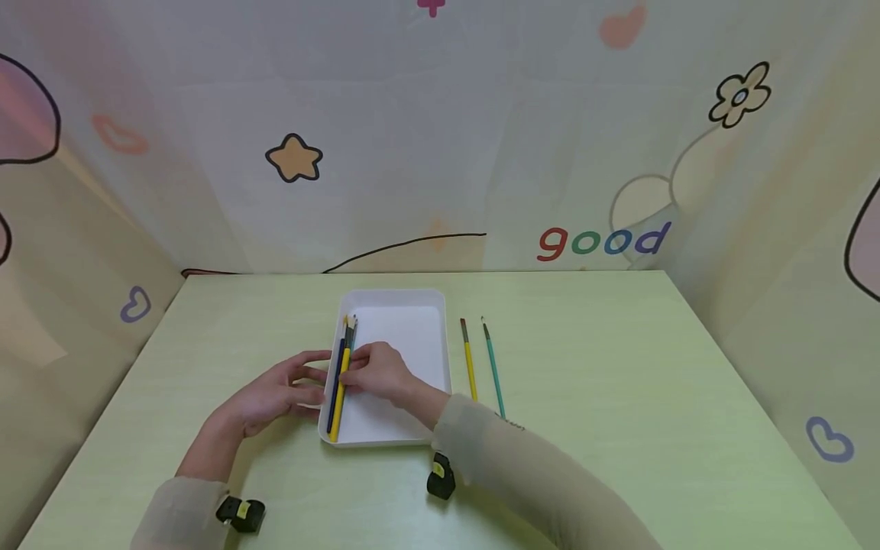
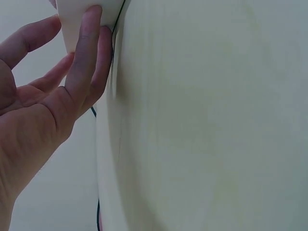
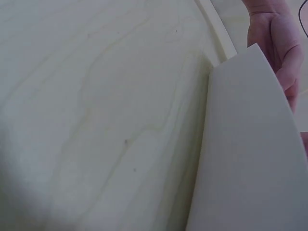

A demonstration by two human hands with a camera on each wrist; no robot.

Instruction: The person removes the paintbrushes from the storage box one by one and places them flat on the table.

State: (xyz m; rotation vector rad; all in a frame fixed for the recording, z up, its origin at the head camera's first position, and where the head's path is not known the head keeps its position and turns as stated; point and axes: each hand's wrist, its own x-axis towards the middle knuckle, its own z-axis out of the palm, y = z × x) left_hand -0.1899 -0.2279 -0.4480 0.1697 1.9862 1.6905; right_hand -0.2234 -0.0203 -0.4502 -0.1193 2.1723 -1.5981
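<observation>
A white rectangular tray (image 1: 406,328) lies on the table, with slim paintbrushes along its left side. Among them are a dark blue paintbrush (image 1: 335,386) and a yellow paintbrush (image 1: 338,409); a third, with pale bristles, is partly hidden by fingers. My right hand (image 1: 381,374) reaches into the tray and pinches at this bunch, seemingly on the yellow paintbrush. Outside the tray's left wall, my left hand (image 1: 278,393) touches it with spread, relaxed fingers. The left wrist view shows those fingers (image 2: 79,67) against the wall. Neither hand's grip appears in the right wrist view.
Right of the tray lie another yellow-handled paintbrush (image 1: 469,359) and a teal paintbrush (image 1: 493,370), their lower ends behind the right sleeve (image 1: 522,458). The pale green table (image 1: 653,382) meets a printed cloth backdrop (image 1: 412,153) at its back and sides.
</observation>
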